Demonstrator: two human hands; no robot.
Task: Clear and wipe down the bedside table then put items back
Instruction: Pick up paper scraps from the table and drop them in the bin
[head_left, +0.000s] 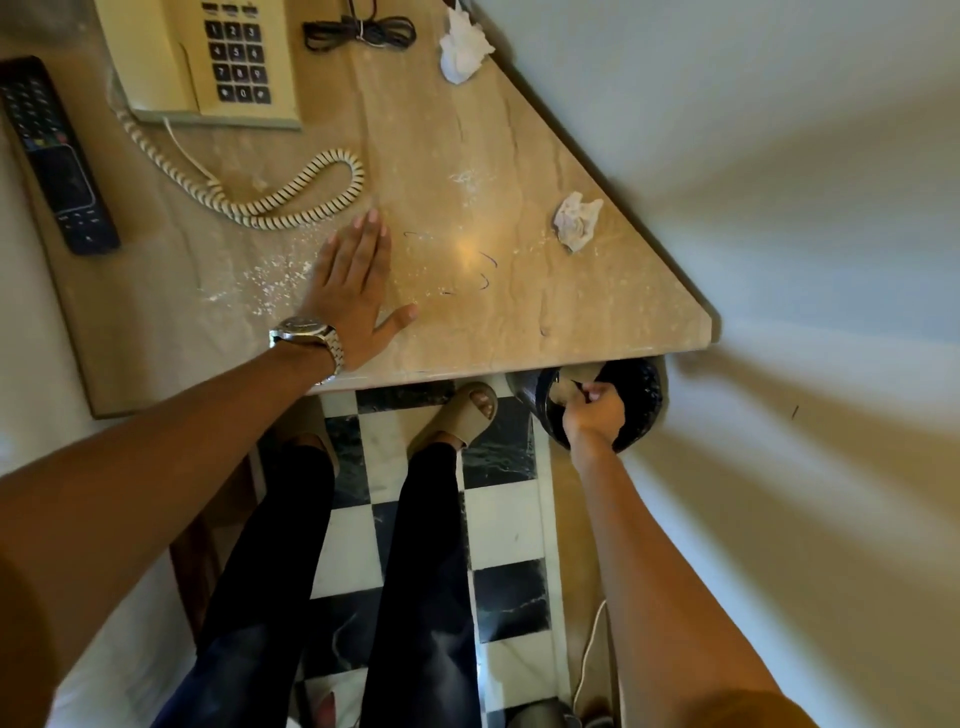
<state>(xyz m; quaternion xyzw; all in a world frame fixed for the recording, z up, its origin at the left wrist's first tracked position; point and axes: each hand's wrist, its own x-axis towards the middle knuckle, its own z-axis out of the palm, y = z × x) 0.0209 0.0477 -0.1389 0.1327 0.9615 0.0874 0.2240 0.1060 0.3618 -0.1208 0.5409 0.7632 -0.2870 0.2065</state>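
The bedside table (519, 322) has a beige marble top dusted with white powder and a few hairs. My left hand (356, 283) lies flat on it, fingers straight, next to the powder. On the top are a cream telephone (208, 57) with its coiled cord (291, 192), a black remote (52, 156) at the left, a bundled black cable (358, 32), and two crumpled tissues, one at the back (464, 49) and one near the right edge (576, 218). My right hand (595, 410) grips the rim of a black waste bin (639, 400) held below the table's front edge.
White walls enclose the table on the right. Below is a black-and-white chequered floor (509, 525) with my legs and sandalled feet. A white cable (587, 660) runs along the floor by the wall. White bedding (104, 675) shows at the lower left.
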